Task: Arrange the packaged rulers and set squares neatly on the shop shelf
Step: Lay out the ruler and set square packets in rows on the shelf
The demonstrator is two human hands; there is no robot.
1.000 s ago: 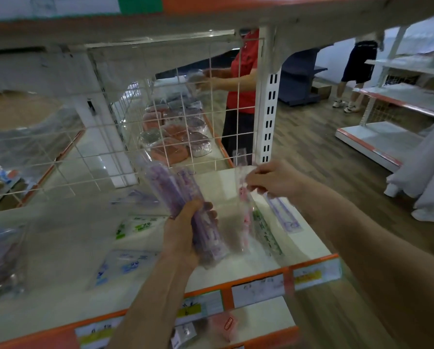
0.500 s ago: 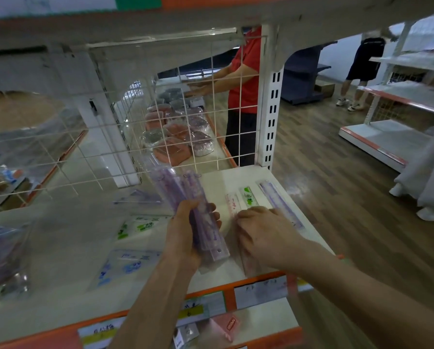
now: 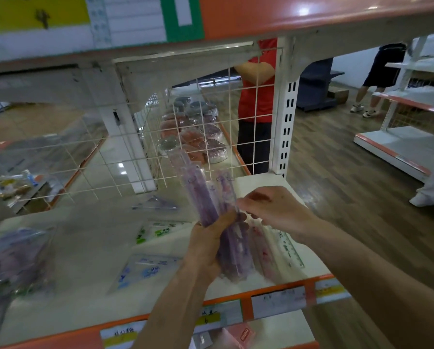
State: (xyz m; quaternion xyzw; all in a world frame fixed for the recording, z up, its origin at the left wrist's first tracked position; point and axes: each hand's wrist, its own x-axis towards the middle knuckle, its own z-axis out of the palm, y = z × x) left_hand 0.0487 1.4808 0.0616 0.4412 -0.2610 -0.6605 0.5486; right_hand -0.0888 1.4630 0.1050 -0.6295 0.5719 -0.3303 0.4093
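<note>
- Our left hand (image 3: pixel 208 245) is wrapped around the lower half of the bundle of purple rulers (image 3: pixel 212 197) and holds it upright and tilted back over the front right of the shelf (image 3: pixel 85 235).
- Our right hand (image 3: pixel 273 210) has its fingers curled against the bundle's right edge. Blur hides the tips, so we cannot tell whether they have pinched a packet yet.
- To do this well, we should peel off a single outer packet while the left hand keeps the rest squeezed so nothing fans out.
- We should then lay that packet parallel to the ones already down, its end square with the front edge.
- Just right of the bundle, the pink ruler pack (image 3: pixel 263 250) lies flat, and the green ruler pack (image 3: pixel 290 250) lies beside it.
- To the left, well apart, lie the set-square packets (image 3: pixel 158 231), and the wire grid (image 3: pixel 135 147) stands behind them.
- Half a second ago our right hand was pressing flat on the shelf over the pink pack. It has now lifted and come across to the bundle, which has hardly moved.
</note>
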